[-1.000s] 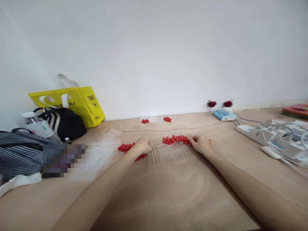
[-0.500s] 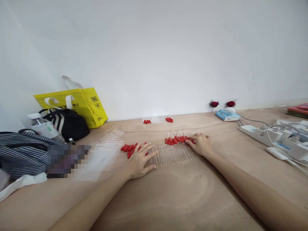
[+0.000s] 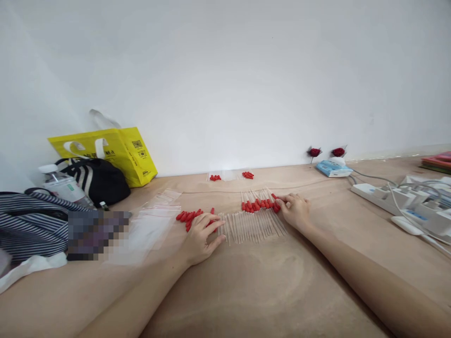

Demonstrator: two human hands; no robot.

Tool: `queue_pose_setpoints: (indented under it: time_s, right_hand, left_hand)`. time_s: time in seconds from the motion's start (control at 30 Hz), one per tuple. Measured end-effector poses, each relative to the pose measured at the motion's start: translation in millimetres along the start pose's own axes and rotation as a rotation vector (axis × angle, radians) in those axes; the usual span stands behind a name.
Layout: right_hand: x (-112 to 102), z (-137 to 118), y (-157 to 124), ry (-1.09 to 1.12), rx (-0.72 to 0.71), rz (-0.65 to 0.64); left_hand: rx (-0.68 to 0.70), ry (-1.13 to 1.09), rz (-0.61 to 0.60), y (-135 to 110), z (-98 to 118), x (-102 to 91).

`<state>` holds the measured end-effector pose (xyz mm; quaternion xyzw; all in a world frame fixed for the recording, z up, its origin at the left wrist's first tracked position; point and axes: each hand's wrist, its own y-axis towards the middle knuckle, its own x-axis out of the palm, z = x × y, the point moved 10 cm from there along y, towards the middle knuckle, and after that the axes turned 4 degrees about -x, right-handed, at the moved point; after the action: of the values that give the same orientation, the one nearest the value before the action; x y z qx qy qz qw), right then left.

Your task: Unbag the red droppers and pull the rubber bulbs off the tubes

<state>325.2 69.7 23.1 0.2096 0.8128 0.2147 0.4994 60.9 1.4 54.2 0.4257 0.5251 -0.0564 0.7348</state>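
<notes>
A row of clear thin tubes (image 3: 252, 224) lies on the wooden table (image 3: 246, 291), with red caps (image 3: 259, 204) across their far ends. My left hand (image 3: 201, 234) rests at the row's left end with fingers spread, partly over a loose pile of red caps (image 3: 188, 217). At the right end of the capped row, my right hand (image 3: 295, 210) has its fingers curled and pinched on a red cap.
Clear zip bags (image 3: 148, 227) lie left of the caps. A yellow bag (image 3: 116, 150), black bag (image 3: 97, 180), water bottle (image 3: 61, 188) and striped cloth (image 3: 31, 223) crowd the far left. Power strips and cables (image 3: 405, 204) sit right. More red caps (image 3: 230, 176) lie by the wall.
My left hand opened from a closed grip and slid back toward me along the tubes' left end. My right hand's fingers curled in on the red caps.
</notes>
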Motion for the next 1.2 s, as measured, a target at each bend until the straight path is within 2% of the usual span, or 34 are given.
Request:
queue_pose_setpoints:
  time_s: [0.07, 0.17, 0.33, 0.43, 0.57, 0.67, 0.87, 1.07, 1.2]
  right_hand:
    - [-4.6, -10.2, -3.7, 0.115, -0.03, 0.033]
    - [-2.9, -45.3, -15.4, 0.316, -0.198, -0.029]
    - [-1.5, -104.0, -46.6, 0.499, -0.443, -0.16]
    - [-0.2, -120.1, -58.2, 0.561, -0.499, -0.219]
    - [0.6, -127.7, -64.7, 0.546, -0.542, -0.274]
    - [-6.2, -134.2, -68.9, 0.427, -0.614, -0.211]
    - [-17.7, -153.8, -84.8, 0.198, -0.791, 0.047]
    - [-19.6, -157.2, -90.1, 0.156, -0.82, 0.119]
    - [-19.7, -157.0, -91.5, 0.121, -0.825, 0.117]
  left_hand:
    - [0.005, 0.02, 0.076, 1.8, 4.9, -6.7]
    - [0.019, 0.117, 0.146, 5.1, 12.2, -13.2]
    - [0.133, 0.228, 0.151, 4.3, 29.8, -8.8]
    - [0.168, 0.213, 0.151, 0.8, 35.1, -4.6]
    - [0.16, 0.15, 0.17, -2.4, 35.5, -3.7]
    - [0.166, 0.136, 0.168, -3.5, 37.7, -3.1]
    - [0.201, 0.115, 0.162, -4.9, 46.4, 0.4]
    - [0.215, 0.087, 0.174, -5.7, 49.0, 1.2]
    - [0.256, 0.069, 0.174, -7.5, 53.2, -4.9]
